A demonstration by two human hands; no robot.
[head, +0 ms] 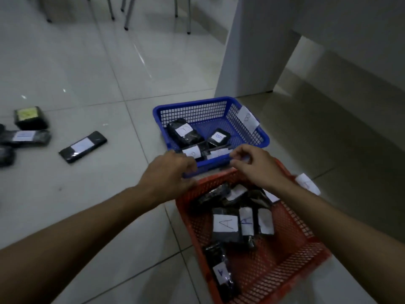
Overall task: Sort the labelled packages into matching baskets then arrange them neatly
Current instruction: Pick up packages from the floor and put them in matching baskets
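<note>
A blue basket tagged B stands on the floor and holds several black packages with white B labels. Right in front of it, closer to me, is a red basket holding several black packages labelled A. My left hand curls over the near left part of the blue basket's rim. My right hand pinches the same rim further right, next to a package lying against that edge. Loose black packages lie on the floor at the left.
More loose packages sit at the far left edge, one with a yellowish label. A white paper tag hangs on the red basket's right side. A white pillar rises behind the blue basket. Chair legs stand at the back.
</note>
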